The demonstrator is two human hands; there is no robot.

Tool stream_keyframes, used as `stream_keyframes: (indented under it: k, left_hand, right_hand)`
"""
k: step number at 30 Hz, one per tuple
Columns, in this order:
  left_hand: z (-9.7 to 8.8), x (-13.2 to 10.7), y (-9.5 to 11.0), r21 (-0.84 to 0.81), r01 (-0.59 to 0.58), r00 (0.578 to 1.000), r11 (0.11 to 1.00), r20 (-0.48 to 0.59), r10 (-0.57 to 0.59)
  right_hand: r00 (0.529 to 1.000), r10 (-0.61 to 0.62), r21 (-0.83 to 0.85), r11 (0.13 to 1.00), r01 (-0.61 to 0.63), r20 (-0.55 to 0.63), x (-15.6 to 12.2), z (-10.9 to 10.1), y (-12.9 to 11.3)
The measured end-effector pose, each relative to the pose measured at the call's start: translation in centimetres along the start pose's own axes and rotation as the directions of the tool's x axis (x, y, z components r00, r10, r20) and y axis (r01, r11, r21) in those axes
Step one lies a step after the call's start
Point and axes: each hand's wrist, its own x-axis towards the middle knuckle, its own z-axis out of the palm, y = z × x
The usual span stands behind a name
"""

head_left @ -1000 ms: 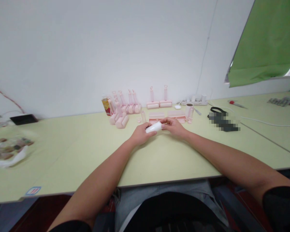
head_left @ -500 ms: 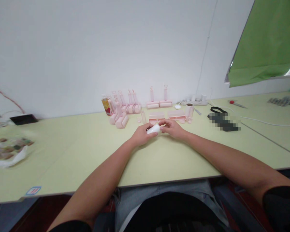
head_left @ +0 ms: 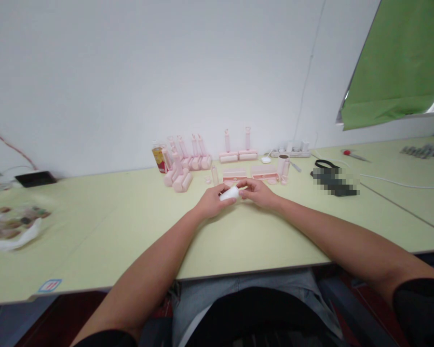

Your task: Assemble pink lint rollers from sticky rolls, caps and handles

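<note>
My left hand (head_left: 211,201) is wrapped round a white roll (head_left: 229,194), which looks like a lint roller refill, just above the table. At the roll's right end, the thumb and fingers of my right hand (head_left: 257,193) are pinched together on its edge. Just behind my hands lie two opened pink roller cases (head_left: 234,172). A clear pink handle (head_left: 214,175) stands to their left. Further left are several pink lint rollers (head_left: 183,181) with upright handles, and two more pink lint rollers (head_left: 248,154) stand by the wall.
A white roll with a brown core (head_left: 283,159) stands right of the cases, near a power strip (head_left: 291,152). A black strapped item (head_left: 327,165), partly blurred, lies further right beside a red-tipped screwdriver (head_left: 354,155). Plastic bags (head_left: 16,226) and a black tablet (head_left: 35,179) are at left.
Almost nothing differs. My right hand's fingertips have shifted very slightly at the end of the white roll.
</note>
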Motion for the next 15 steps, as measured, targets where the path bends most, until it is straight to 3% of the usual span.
stream_keyframes:
  k: [15]
  left_hand:
    - [-0.03,-0.09,0.02,-0.011,-0.004,1.000,1.000,-0.002,0.004]
  right_hand:
    - [1.000,0.013,0.014,1.000,-0.013,0.009,-0.03,-0.06,-0.51]
